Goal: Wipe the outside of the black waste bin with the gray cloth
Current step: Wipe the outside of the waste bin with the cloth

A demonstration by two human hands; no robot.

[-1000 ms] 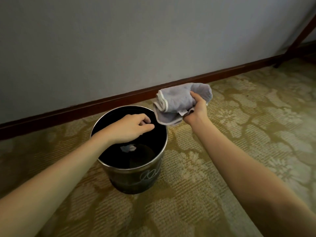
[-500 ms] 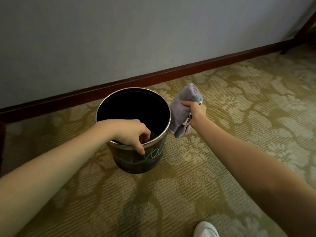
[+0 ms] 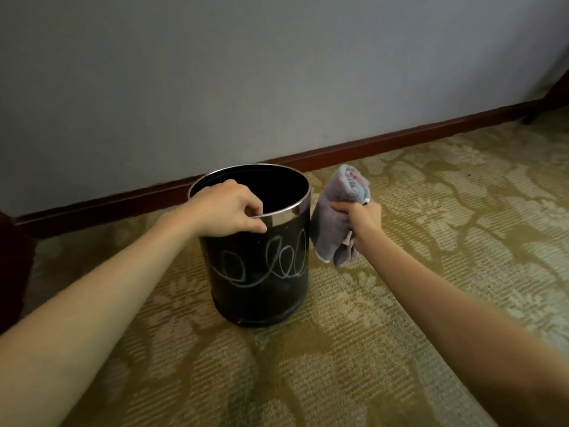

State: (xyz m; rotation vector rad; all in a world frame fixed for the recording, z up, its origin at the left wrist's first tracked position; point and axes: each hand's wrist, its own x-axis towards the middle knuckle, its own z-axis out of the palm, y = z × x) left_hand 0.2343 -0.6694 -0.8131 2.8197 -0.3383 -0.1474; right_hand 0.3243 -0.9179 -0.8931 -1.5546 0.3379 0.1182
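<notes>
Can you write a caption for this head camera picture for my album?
Left hand grips the black bin's shiny rim while right hand holds a gray cloth beside it.

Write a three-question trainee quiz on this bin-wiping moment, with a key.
1. True or false: the left hand grips the bin by its rim.
2. Which hand holds the cloth?
3. The looping scribble is on the bin's: A) inside B) outside C) base

Key: 1 true. 2 The right hand. 3 B.
</notes>
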